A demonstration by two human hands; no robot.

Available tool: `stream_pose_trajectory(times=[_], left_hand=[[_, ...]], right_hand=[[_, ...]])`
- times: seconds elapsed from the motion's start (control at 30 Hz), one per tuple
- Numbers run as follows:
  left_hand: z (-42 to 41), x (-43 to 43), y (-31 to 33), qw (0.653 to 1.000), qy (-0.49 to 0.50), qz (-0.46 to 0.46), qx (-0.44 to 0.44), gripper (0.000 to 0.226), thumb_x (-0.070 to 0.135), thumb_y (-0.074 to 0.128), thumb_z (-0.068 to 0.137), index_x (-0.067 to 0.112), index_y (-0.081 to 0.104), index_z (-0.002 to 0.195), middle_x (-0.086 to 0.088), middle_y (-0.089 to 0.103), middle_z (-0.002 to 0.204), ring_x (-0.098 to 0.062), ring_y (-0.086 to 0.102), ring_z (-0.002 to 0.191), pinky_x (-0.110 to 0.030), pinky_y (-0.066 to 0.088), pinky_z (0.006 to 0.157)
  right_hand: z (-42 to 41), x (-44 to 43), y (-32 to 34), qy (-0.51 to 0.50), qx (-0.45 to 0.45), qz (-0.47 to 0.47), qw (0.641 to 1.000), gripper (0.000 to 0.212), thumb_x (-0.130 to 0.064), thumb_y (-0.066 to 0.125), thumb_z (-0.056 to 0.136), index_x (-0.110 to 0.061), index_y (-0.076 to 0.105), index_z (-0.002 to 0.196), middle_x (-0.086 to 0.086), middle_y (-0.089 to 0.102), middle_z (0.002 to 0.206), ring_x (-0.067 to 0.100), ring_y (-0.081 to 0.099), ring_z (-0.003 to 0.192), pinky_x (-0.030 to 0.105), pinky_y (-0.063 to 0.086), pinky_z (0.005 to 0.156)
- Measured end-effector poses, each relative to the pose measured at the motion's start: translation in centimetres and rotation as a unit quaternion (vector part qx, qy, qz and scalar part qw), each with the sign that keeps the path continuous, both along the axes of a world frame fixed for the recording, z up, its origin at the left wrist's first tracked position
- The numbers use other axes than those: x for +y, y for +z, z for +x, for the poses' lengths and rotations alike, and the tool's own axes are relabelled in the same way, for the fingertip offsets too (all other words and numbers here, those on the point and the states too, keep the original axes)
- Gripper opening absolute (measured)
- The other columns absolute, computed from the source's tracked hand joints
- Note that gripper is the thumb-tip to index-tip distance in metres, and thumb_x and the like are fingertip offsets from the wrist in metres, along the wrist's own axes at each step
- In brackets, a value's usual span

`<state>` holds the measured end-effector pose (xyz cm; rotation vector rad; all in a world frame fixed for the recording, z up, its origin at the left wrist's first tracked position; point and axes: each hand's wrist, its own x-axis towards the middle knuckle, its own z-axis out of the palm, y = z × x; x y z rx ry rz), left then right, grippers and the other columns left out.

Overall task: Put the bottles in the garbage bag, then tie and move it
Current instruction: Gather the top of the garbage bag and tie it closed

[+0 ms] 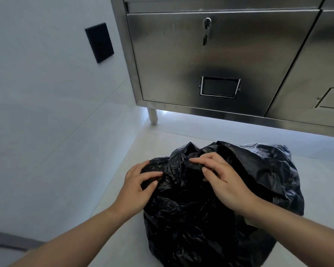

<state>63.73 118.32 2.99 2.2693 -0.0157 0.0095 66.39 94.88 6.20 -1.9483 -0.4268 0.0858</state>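
A full black garbage bag (210, 218) sits on the pale floor in front of me, its crumpled top bunched upward. My left hand (137, 182) pinches a fold of plastic at the bag's upper left edge. My right hand (218, 176) grips another fold near the top centre, fingers curled into the plastic. The bag's mouth looks gathered between the two hands. No bottles are visible; whatever is inside is hidden by the black plastic.
A stainless steel cabinet (220, 60) on short legs stands right behind the bag, with a key hanging in its lock (206, 35). A white tiled wall (46, 112) with a black switch plate (99, 42) runs along the left. Pale floor (123, 237) lies beside the bag.
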Motion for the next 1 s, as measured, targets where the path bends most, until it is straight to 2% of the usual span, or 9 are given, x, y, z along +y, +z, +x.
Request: stream_pose_trajectory(times=[0.13,0.23,0.33,0.43,0.53,0.73,0.8,0.9,1.0], left_hand=[[0.5,1.3,-0.8,0.997,0.064,0.008,0.053,0.042,0.034,0.055,0.09,0.042,0.044,0.13,0.003,0.019,0.155,-0.017,0.009,0.143,-0.037,0.013,0.115],[1.1,2.2,-1.4,0.99,0.078,-0.02,0.118,0.041,0.049,0.034,0.095,0.042,0.042,0.135,0.007,0.006,0.158,-0.015,-0.001,0.144,-0.04,0.005,0.117],[1.9,2.1,-2.2,0.987,0.068,-0.041,0.136,0.043,0.038,0.021,0.1,0.034,0.045,0.136,0.004,0.009,0.158,-0.015,0.003,0.145,-0.036,0.005,0.118],[2.3,1.5,-2.8,0.988,0.078,-0.052,0.122,0.039,0.023,0.027,0.101,0.019,0.055,0.128,0.001,0.035,0.148,-0.015,0.026,0.14,-0.016,0.016,0.107],[1.9,1.5,-3.2,0.98,0.127,-0.106,0.11,0.034,0.014,0.049,0.094,0.018,0.054,0.128,0.002,0.05,0.137,-0.016,0.043,0.129,-0.018,0.029,0.1],[1.6,2.0,-3.3,0.955,0.227,-0.054,0.186,0.072,0.046,0.067,0.079,0.031,0.033,0.141,-0.001,0.011,0.157,-0.023,0.009,0.144,-0.043,0.018,0.115],[1.3,2.1,-3.2,0.928,0.226,-0.154,0.252,0.081,0.051,0.066,0.077,0.038,0.023,0.144,0.002,0.008,0.157,-0.024,0.021,0.14,-0.047,0.031,0.107],[0.5,1.6,-3.0,0.898,0.208,-0.272,0.276,0.072,0.045,0.066,0.08,0.043,0.027,0.14,0.009,0.042,0.138,-0.011,0.051,0.108,-0.036,0.049,0.08],[0.5,0.4,-2.2,0.936,0.154,-0.245,0.199,0.055,0.038,0.069,0.079,0.042,0.044,0.128,0.018,0.057,0.113,-0.002,0.059,0.096,-0.02,0.053,0.063]], right_hand=[[0.3,1.0,0.6,0.018,0.006,0.021,1.0,0.03,-0.008,0.058,0.088,-0.03,0.068,0.106,-0.008,0.062,0.1,0.005,0.058,0.092,0.028,0.048,0.084],[0.8,1.9,1.0,0.004,0.042,0.059,0.997,0.024,-0.011,0.066,0.083,-0.033,0.067,0.093,-0.009,0.069,0.092,0.008,0.065,0.086,0.034,0.052,0.082],[1.2,1.8,1.0,-0.001,0.048,0.066,0.997,0.018,-0.013,0.07,0.079,-0.03,0.068,0.084,-0.01,0.071,0.086,0.008,0.067,0.08,0.031,0.054,0.076],[1.3,1.2,0.7,-0.006,0.059,0.072,0.996,0.019,-0.011,0.071,0.079,-0.029,0.068,0.082,-0.008,0.072,0.082,0.009,0.068,0.076,0.027,0.053,0.071],[1.3,0.8,0.3,-0.01,0.073,0.073,0.995,0.018,-0.01,0.071,0.079,-0.028,0.068,0.081,-0.009,0.072,0.081,0.008,0.067,0.074,0.021,0.051,0.067],[1.5,0.6,0.3,-0.001,0.08,0.077,0.994,0.019,-0.009,0.071,0.078,-0.027,0.068,0.082,-0.009,0.071,0.083,0.008,0.067,0.076,0.023,0.053,0.071],[1.4,0.6,0.5,0.01,0.089,0.08,0.993,0.021,-0.008,0.071,0.078,-0.027,0.069,0.084,-0.007,0.071,0.085,0.009,0.067,0.077,0.03,0.053,0.076],[1.0,0.4,0.9,0.034,0.088,0.068,0.993,0.025,-0.011,0.073,0.076,-0.03,0.07,0.093,-0.003,0.07,0.089,0.01,0.065,0.082,0.035,0.052,0.081],[0.8,0.4,1.3,0.035,0.055,0.054,0.996,0.021,-0.018,0.074,0.076,-0.03,0.072,0.094,-0.003,0.069,0.087,0.013,0.064,0.082,0.031,0.052,0.076]])
